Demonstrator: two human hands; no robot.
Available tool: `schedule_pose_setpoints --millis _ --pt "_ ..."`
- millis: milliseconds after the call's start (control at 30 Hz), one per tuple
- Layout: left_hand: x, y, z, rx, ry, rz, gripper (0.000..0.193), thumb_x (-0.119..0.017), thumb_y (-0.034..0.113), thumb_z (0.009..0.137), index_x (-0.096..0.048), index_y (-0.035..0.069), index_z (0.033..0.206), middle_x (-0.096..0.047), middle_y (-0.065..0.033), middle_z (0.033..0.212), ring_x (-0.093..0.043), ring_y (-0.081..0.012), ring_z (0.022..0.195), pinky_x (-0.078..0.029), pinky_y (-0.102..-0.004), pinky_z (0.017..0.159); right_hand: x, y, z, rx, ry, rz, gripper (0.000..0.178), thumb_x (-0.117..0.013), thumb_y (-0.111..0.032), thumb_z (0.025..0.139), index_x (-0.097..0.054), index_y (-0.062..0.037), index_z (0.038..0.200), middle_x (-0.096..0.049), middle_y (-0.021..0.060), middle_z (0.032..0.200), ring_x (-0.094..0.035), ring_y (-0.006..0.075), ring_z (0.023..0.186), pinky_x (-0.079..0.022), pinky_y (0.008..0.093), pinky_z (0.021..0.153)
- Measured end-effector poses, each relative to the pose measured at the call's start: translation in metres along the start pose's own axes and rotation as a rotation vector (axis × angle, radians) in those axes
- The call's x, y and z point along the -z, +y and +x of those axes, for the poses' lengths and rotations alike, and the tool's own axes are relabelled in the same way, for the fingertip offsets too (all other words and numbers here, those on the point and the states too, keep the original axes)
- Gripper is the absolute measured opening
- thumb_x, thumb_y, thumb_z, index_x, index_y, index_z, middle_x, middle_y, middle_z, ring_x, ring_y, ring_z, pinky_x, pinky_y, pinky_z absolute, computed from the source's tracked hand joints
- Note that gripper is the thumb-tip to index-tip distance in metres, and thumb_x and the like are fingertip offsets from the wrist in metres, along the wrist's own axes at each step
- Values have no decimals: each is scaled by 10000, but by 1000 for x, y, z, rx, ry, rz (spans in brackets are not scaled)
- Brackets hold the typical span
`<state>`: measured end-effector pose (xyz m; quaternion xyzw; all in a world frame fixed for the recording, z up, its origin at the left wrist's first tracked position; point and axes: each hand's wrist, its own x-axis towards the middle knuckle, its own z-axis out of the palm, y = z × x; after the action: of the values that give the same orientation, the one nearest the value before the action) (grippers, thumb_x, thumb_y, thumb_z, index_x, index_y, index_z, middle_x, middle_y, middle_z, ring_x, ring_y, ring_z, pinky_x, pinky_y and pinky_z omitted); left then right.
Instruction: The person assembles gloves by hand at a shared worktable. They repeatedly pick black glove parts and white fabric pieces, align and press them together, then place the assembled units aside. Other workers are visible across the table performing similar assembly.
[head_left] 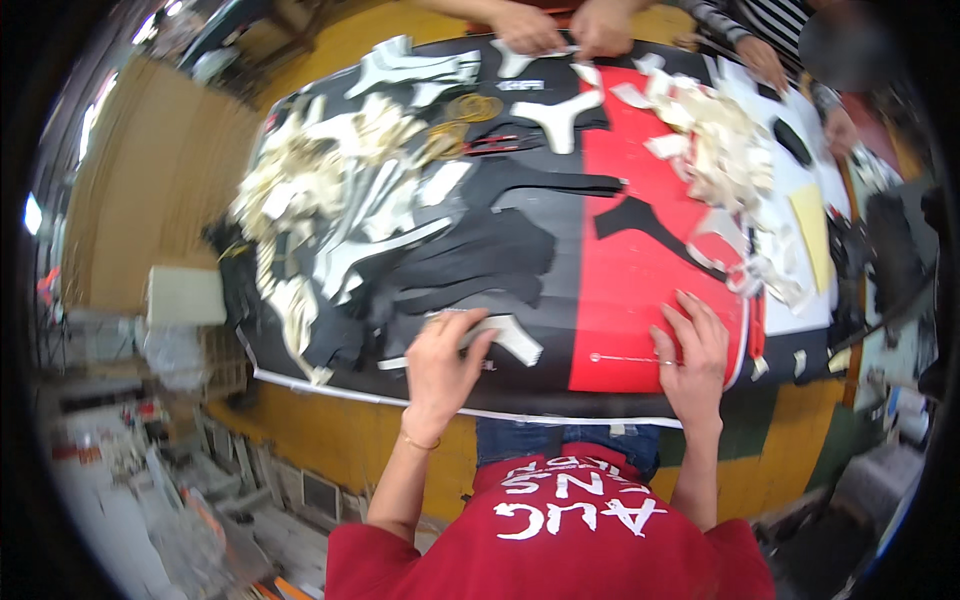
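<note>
My left hand is over the near edge of the table, its fingers curled and thumb bent toward them on a white cut fabric piece. That piece sticks out on both sides of the hand; the grip itself is partly hidden. Just beyond lies a layered stack of black fabric pieces. My right hand rests on the red part of the table cover, fingers spread and holding nothing. A black cut piece lies past it, beside a pale scrap.
Heaps of cream fabric strips lie at left and right. Red-handled scissors and yellow rings sit mid-table. Across the table, a person's hands handle a white piece; a striped sleeve reaches in at far right.
</note>
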<state>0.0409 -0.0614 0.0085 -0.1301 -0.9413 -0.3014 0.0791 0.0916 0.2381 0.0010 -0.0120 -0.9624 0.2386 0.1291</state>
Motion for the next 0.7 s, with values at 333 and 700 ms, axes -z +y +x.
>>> schedule_pose_setpoints --millis 333,700 --pt "-24 23 0 -139 78 67 211 -760 70 807 -709 85 1012 -657 -80 1165 -589 -286 1132 -371 -423 996 23 34 -2 -181 237 -34 189 -732 -119 867 -721 -28 1032 -692 106 1026 -636 286 998 -457 397 901" --pt "-109 92 72 -312 -335 202 690 -626 371 954 -386 19 1497 -314 -220 1579 -295 -373 1469 -172 -552 1194 -3 33 63 -44 366 -171 193 -771 -171 827 -691 -65 966 -640 67 1004 -603 273 981 -429 405 900"
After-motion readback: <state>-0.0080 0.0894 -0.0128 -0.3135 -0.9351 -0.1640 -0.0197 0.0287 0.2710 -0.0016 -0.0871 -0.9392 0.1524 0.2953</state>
